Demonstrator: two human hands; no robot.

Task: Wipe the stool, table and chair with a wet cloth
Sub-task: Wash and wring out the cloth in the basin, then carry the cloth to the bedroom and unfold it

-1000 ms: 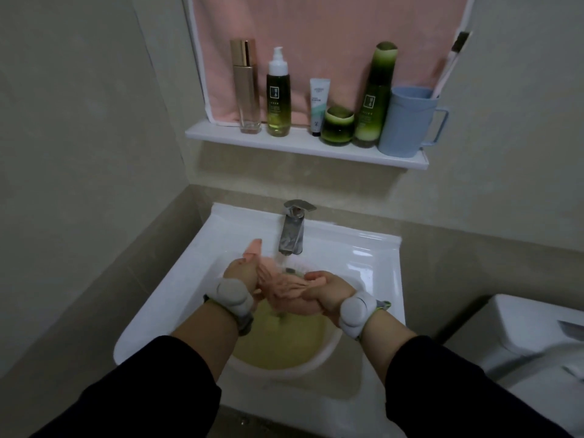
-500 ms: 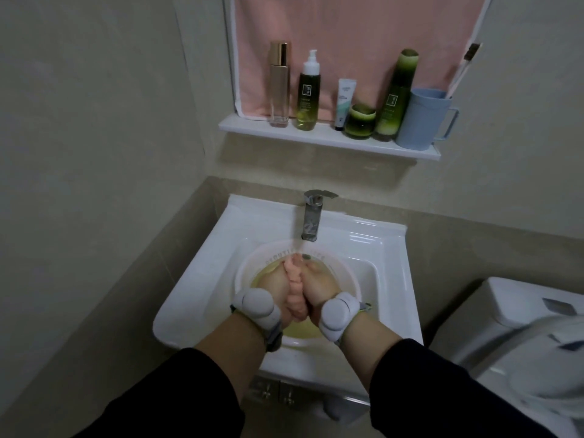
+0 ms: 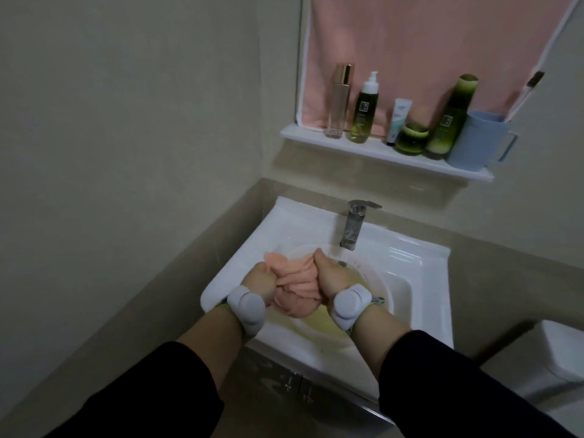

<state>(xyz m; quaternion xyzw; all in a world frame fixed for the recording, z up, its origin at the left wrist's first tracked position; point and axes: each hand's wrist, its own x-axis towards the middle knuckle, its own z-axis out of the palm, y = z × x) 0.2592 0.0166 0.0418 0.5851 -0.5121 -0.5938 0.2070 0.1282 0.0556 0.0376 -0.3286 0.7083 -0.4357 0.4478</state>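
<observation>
A pink cloth (image 3: 295,286) is bunched into a thick wad between my two hands over the sink. My left hand (image 3: 259,281) grips its left side and my right hand (image 3: 328,275) grips its right side, thumbs pointing away from me. Both wrists carry grey bands. Under the cloth sits a white basin (image 3: 376,281) holding yellowish water, inside the white sink (image 3: 407,263). The chrome tap (image 3: 353,227) stands just beyond my right hand. Stool, table and chair are out of view.
A white shelf (image 3: 373,150) above the sink holds several bottles, a tube, a green jar and a blue mug (image 3: 477,140). A pink towel (image 3: 426,49) hangs behind them. A toilet tank (image 3: 559,352) is at the right; a wall is close at the left.
The cloth went from spread under the tap to squeezed thin between my hands, and is now a fuller bunch twisted between them. My head view has shifted left and back.
</observation>
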